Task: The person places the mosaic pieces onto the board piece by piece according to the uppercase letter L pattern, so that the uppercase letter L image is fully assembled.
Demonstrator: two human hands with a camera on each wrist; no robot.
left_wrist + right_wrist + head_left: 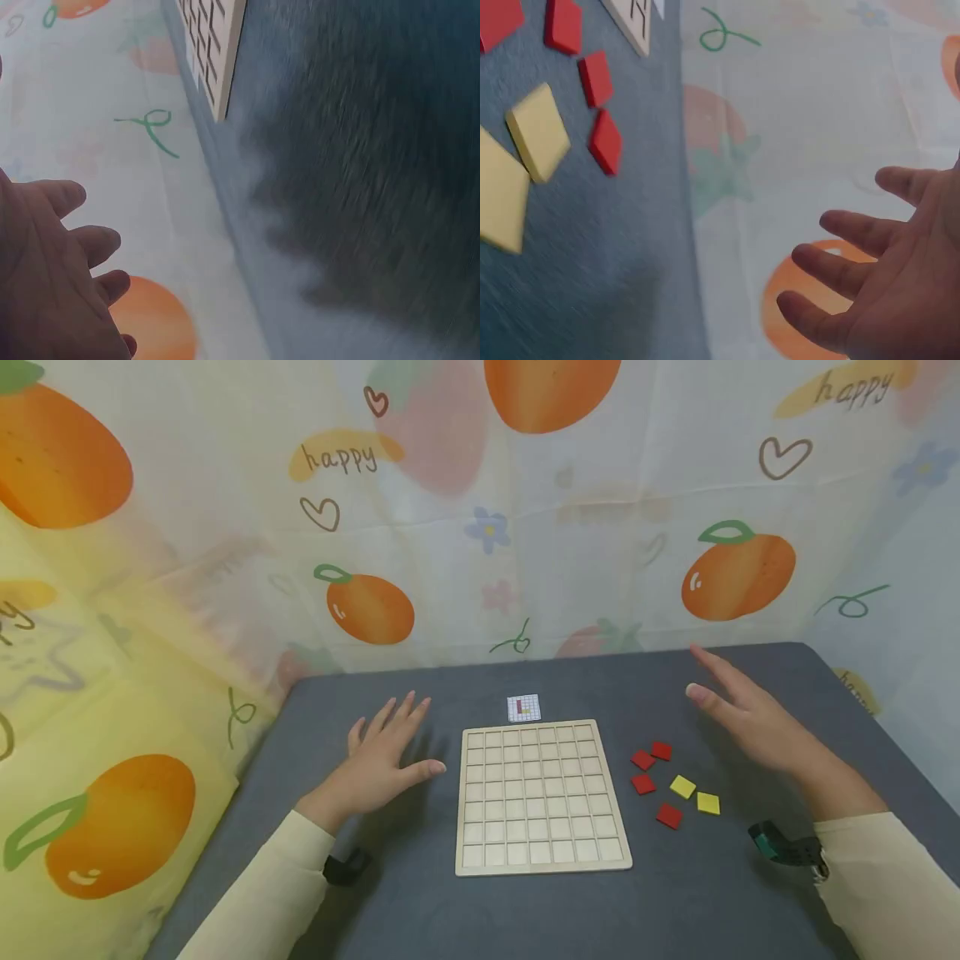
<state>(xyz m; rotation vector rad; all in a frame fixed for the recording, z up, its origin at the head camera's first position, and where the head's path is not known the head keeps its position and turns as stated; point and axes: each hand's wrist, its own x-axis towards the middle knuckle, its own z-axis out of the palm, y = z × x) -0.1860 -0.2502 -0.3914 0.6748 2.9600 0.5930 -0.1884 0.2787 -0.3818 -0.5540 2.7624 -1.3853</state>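
Observation:
Both hands are raised over the dark table and hold nothing. My left hand (382,767), fingers spread, is just left of a pale wooden grid board (543,868) with rows of square recesses, none filled. To the right of the board lie several red square tiles (670,816) and two yellow square tiles (708,803), loose and flat. My right hand (761,722) hovers beyond them at the right, thumb and fingers extended. A small white card (523,707), printed with a grid and red and yellow marks, lies behind the board's far edge.
Dark grey cloth (540,914) covers the table. Along its back hangs a pale curtain (600,560) printed with oranges and hearts, and a yellowish stretch (217,827) runs down the left side. Each wrist wears a black strap (783,845).

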